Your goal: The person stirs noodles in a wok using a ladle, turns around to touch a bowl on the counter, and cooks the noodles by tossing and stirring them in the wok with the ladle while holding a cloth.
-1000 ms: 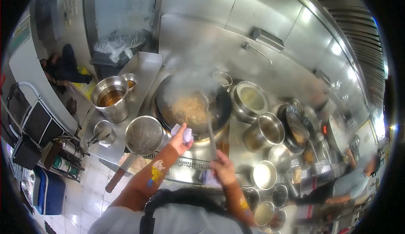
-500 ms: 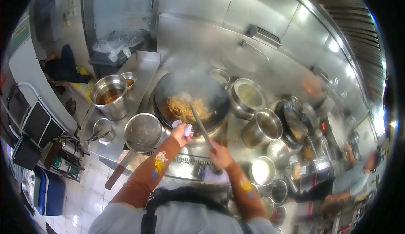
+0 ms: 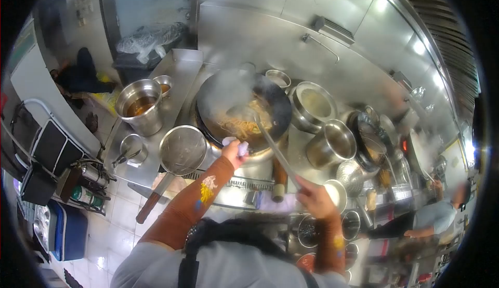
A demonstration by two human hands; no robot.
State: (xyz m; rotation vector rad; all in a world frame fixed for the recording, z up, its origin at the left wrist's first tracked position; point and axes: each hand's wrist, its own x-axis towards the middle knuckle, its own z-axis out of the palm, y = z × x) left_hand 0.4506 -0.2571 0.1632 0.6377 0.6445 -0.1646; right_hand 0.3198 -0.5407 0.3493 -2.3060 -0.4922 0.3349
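Note:
A large dark wok (image 3: 279,100) sits on the burner with brown noodles (image 3: 245,128) in it, and steam partly veils them. My left hand (image 3: 234,155) is closed around a pale purple cloth (image 3: 243,148) at the wok's near rim; whether a handle lies under the cloth is hidden. With my right hand (image 3: 316,198) I grip the handle of a long metal ladle (image 3: 274,146). Its bowl end is down in the noodles.
Left of the wok are a strainer (image 3: 183,150), a pot of brown liquid (image 3: 147,122) and a small container (image 3: 136,155). To the right stand steel pots (image 3: 332,150) and a second dark wok (image 3: 366,160). Another person (image 3: 435,218) works at the far right.
My right hand has moved right and toward me, and the ladle slants more. Noodles have shifted in the wok. My left hand stays at the rim; the whole view has shifted slightly.

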